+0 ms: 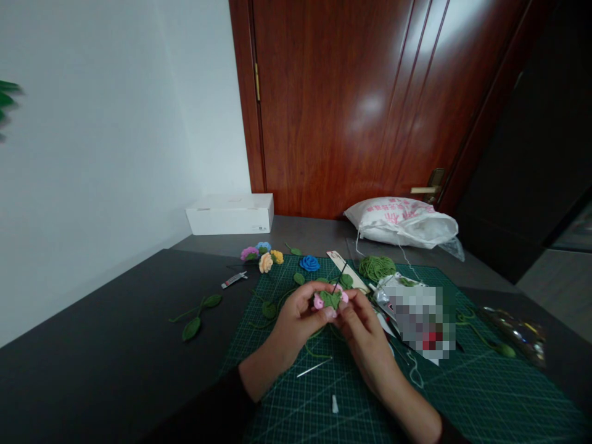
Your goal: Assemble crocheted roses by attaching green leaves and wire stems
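Between both hands is a pink crocheted flower (331, 300) with a green piece on its upper face and a dark thin stem (341, 276) rising from it. My left hand (296, 316) pinches the flower's left side, thumb at the near edge. On the right side, my right hand (364, 327) grips it with thumb and fingers closed. Below the hands a thin metal needle-like tool (314, 367) lies on the green cutting mat (296, 410), with a small white cap (335, 404) nearer to me.
Crocheted flowers (265, 263), a blue rose (309, 263) and green yarn (377, 267) lie beyond the hands. A glue tube (234, 280) and leaves (191, 328) are left. Packets (411, 314) lie right; a white box (230, 214) and bag (400, 220) stand behind.
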Tool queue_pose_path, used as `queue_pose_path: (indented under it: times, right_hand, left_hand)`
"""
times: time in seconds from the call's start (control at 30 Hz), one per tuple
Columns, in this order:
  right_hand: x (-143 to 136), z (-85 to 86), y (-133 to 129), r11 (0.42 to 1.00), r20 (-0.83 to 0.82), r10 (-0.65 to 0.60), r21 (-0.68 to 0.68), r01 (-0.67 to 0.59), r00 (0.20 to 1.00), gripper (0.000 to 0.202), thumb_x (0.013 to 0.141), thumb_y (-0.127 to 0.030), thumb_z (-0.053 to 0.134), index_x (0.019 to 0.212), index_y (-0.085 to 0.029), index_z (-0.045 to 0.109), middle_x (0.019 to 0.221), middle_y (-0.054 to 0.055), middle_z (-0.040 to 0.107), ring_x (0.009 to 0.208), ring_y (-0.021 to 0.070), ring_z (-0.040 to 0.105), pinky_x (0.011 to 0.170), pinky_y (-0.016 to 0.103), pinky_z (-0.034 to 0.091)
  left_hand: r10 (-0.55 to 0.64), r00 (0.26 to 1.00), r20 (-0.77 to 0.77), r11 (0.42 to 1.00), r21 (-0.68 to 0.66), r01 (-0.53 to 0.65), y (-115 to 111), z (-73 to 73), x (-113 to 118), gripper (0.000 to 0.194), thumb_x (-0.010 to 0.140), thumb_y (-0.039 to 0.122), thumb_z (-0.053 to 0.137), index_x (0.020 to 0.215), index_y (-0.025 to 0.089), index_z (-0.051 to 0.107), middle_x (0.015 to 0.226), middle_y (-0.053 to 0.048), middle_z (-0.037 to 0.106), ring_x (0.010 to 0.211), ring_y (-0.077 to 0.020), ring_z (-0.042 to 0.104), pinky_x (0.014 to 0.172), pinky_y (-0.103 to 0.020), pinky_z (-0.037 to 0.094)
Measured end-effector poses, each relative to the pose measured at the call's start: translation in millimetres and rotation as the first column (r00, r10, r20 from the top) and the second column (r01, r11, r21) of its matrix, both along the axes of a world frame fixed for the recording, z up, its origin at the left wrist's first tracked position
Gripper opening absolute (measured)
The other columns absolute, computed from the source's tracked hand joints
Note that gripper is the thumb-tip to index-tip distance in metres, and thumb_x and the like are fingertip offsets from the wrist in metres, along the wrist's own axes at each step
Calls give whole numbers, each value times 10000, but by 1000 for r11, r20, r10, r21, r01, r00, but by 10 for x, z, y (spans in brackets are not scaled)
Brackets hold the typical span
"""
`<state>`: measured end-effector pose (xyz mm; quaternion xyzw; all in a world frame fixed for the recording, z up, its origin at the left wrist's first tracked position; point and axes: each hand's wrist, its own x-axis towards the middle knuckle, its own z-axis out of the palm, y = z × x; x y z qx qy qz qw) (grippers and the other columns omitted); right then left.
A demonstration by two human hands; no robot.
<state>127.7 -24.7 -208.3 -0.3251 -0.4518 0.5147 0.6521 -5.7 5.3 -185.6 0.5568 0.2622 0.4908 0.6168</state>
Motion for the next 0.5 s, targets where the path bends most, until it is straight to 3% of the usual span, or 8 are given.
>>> queue_pose_path:
  times: [0.3,0.5]
  right_hand:
    - [2,21,16,1000,-63,11,-8,-11,998,212,894,-474,616,933,-266,596,885,-9,605,797,166,606,761,316,555]
    - [41,19,25,996,94,-88,2,88,992,255,854,-500,655,886,-254,594,827,-5,632,739,176,618,703,305,555]
  left_hand:
    - [-21,998,64,1000,-12,22,42,20,-29,272,769,178,717,1039,192,690,1091,-66,702,938,-193,629,871,-329,478]
    - [59,994,-96,974,224,-36,108,25,-53,266,779,171,693,1037,191,633,1080,-75,656,1027,-236,607,902,-368,472]
